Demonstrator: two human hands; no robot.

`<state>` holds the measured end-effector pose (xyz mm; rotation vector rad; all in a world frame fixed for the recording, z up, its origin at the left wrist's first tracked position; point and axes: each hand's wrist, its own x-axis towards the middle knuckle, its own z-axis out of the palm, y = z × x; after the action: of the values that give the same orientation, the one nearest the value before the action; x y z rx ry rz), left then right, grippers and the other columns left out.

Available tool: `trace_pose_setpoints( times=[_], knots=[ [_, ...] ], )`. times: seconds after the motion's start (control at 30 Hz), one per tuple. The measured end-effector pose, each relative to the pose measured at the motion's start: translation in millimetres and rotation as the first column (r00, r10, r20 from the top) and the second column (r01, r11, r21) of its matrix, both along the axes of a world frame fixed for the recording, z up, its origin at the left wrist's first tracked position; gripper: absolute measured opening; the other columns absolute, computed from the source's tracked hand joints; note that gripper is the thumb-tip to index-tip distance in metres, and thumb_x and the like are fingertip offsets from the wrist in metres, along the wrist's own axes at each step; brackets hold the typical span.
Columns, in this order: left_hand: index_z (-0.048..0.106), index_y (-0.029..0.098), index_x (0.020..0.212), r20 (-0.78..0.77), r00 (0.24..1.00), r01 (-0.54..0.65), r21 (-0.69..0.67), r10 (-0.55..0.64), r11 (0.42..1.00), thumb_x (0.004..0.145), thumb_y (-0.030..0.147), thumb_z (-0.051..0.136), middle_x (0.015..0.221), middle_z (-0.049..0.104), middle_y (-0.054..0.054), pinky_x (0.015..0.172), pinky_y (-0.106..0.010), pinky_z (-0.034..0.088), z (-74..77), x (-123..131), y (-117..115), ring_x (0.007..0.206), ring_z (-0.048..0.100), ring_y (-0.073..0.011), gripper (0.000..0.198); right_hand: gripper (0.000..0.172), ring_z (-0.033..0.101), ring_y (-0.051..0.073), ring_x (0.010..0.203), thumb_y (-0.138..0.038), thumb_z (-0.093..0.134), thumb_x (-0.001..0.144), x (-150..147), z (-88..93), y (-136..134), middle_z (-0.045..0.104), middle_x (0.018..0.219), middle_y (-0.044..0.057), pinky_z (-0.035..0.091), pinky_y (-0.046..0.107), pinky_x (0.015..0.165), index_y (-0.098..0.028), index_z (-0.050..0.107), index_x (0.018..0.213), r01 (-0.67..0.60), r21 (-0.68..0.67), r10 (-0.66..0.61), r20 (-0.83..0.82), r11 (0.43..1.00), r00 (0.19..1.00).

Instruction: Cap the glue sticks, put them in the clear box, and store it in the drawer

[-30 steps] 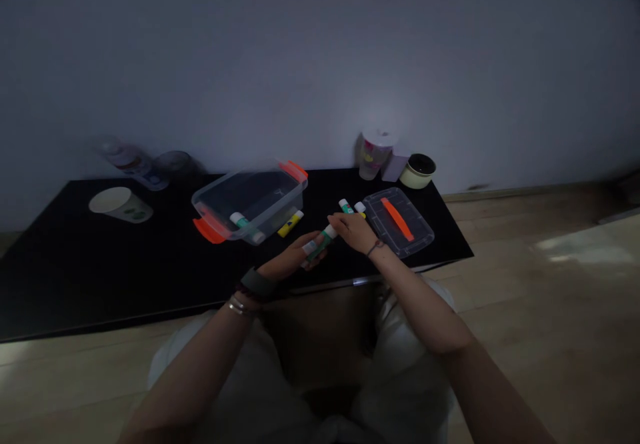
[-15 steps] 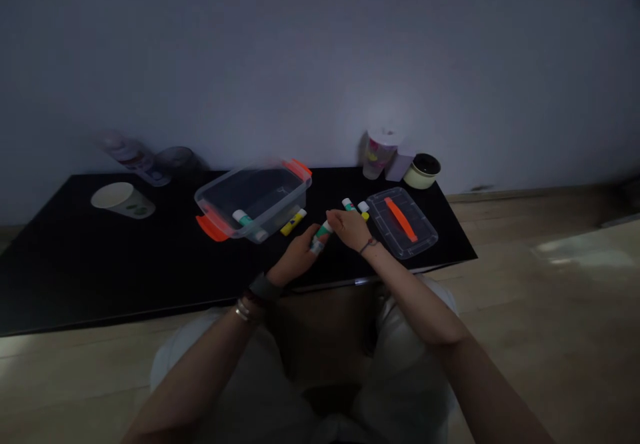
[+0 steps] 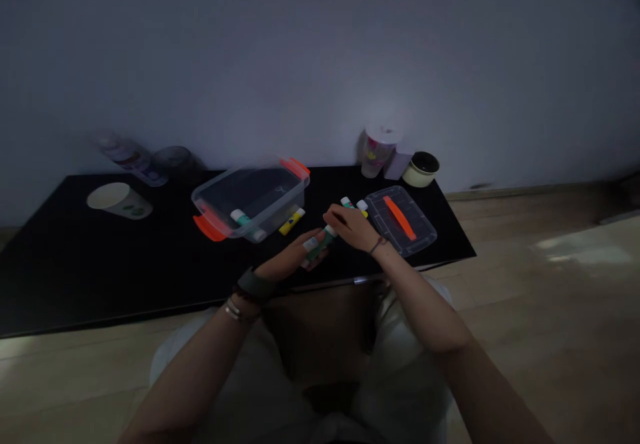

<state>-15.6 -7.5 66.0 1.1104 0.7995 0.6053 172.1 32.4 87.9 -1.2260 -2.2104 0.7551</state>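
My left hand (image 3: 289,262) is shut around a green-labelled glue stick (image 3: 317,245), which it holds over the black table. My right hand (image 3: 351,226) grips the stick's upper end, with the fingers curled over it near the white cap. Just beyond my right fingers lie a green-labelled glue stick (image 3: 346,202) and a white-capped yellow glue stick (image 3: 363,209). A clear plastic box (image 3: 250,197) with orange clips holds a green-labelled glue stick (image 3: 241,218). A yellow glue stick (image 3: 292,222) lies beside the box.
A clear lid (image 3: 400,221) with an orange handle lies right of my hands on the black table (image 3: 150,257). Along the back stand a plastic cup (image 3: 376,154) and a cream pot (image 3: 421,169). A paper cup (image 3: 119,200) lies on its side at left.
My hands have closed in around the glue stick, and it now tilts lower toward the left. The objects on the table stay in place.
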Motion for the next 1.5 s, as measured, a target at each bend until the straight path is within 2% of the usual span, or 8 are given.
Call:
trace_pose_setpoints(
  times=[0.3,0.47,0.63,0.83,1.03,1.13,1.3,1.5],
  knots=[
    [0.052,0.018,0.092,0.175,0.983,0.071,-0.081,-0.056,0.994,0.088,0.066,0.056,0.062,0.045,0.006,0.037,-0.017,0.026,-0.6,-9,7,0.042,0.033,-0.0047,0.048,0.036,0.055,0.014,0.078,-0.048,0.062,0.09,14,3.0,2,0.063,0.091,0.003,0.043,0.026,0.071,-0.017,0.062,0.108,-0.235,-0.16,0.168,-0.347,0.959,0.923],
    [0.052,0.019,0.096,-0.106,0.992,-0.046,0.196,0.068,0.98,0.091,0.065,0.049,0.067,0.049,0.005,0.043,-0.019,0.033,0.9,-3,1,0.045,0.037,-0.0063,0.047,0.035,0.057,0.015,0.081,-0.046,0.064,0.089,17,-1.0,5,0.064,0.091,0.004,0.045,0.028,0.074,-0.016,0.064,0.106,-0.213,-0.235,0.119,-0.358,0.949,0.926],
    [0.057,0.018,0.107,-0.531,0.77,0.077,0.627,0.353,0.775,0.097,0.047,0.047,0.085,0.067,-0.005,0.063,-0.027,0.045,-5.2,-3,-1,0.072,0.064,-0.0183,0.032,0.033,0.051,0.013,0.072,-0.043,0.065,0.087,18,-6.2,10,0.061,0.083,0.0,0.041,0.026,0.066,-0.016,0.066,0.106,-0.22,-0.239,0.144,-0.3,0.946,0.943],
    [0.056,0.018,0.124,-0.727,0.486,0.275,0.655,0.486,0.704,0.097,0.04,0.05,0.102,0.072,-0.012,0.07,-0.03,0.048,-7.8,-3,-1,0.09,0.071,-0.0269,0.035,0.033,0.054,0.012,0.071,-0.044,0.068,0.086,13,-10.3,13,0.063,0.079,0.0,0.04,0.025,0.065,-0.016,0.067,0.103,-0.161,-0.267,0.087,-0.268,0.95,0.959],
    [0.056,0.019,0.107,-0.49,0.827,0.07,0.576,0.275,0.815,0.099,0.048,0.042,0.081,0.065,-0.004,0.062,-0.027,0.046,-6.4,-5,2,0.067,0.062,-0.0163,0.034,0.042,0.052,0.012,0.063,-0.058,0.061,0.089,5,-15.1,11,0.058,0.066,-0.002,0.037,0.026,0.061,-0.017,0.063,0.083,0.043,-0.283,-0.087,-0.146,0.958,0.985],
    [0.052,0.019,0.097,-0.315,0.938,-0.005,0.409,0.146,0.913,0.097,0.06,0.039,0.069,0.052,0.003,0.049,-0.022,0.039,-4.3,-6,1,0.051,0.047,-0.0093,0.043,0.04,0.051,0.012,0.069,-0.056,0.06,0.09,7,-13.8,9,0.058,0.073,-0.001,0.039,0.026,0.063,-0.017,0.063,0.089,-0.056,-0.241,-0.001,-0.23,0.969,0.973],
    [0.047,0.02,0.093,-0.16,0.983,-0.039,0.278,0.086,0.96,0.092,0.068,0.046,0.069,0.047,0.005,0.042,-0.019,0.033,-2.3,-9,1,0.047,0.04,-0.0057,0.049,0.039,0.06,0.016,0.092,-0.043,0.067,0.087,12,-13.6,8,0.065,0.104,0.005,0.049,0.029,0.082,-0.018,0.06,0.117,-0.254,-0.242,0.148,-0.385,0.936,0.911],
    [0.05,0.019,0.093,-0.342,0.928,0.014,0.422,0.145,0.907,0.097,0.057,0.041,0.068,0.051,0.003,0.048,-0.021,0.037,-0.7,-11,0,0.05,0.045,-0.0087,0.039,0.034,0.063,0.016,0.089,-0.041,0.069,0.086,14,-14.3,8,0.068,0.098,0.005,0.049,0.03,0.082,-0.016,0.062,0.108,-0.211,-0.273,0.114,-0.332,0.938,0.936]
  ],
)
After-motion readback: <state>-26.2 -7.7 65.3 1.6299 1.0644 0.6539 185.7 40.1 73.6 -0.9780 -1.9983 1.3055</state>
